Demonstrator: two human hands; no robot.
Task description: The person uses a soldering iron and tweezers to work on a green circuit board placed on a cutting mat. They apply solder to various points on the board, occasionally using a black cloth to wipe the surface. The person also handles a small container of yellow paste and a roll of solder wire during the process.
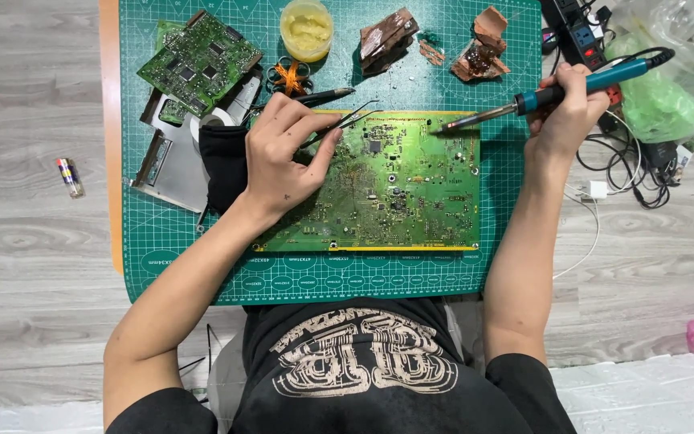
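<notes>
squarely between both hands lies the circuit board (387, 185) — left hand (283, 157) touching.

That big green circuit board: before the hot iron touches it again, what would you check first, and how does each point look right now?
1. Large circuit board lies flat on the green cutting mat: ok.
2. Left hand rests on the board's left edge and steadies it: ok.
3. Tweezers held in the left hand, points toward the board's top edge: ok.
4. Soldering iron gripped in the right hand, tip at the board's top edge: ok.
5. Tip hot and clean: cannot tell.
6. Iron's cord clear of the tangle of cables on the right: cannot tell.
</notes>
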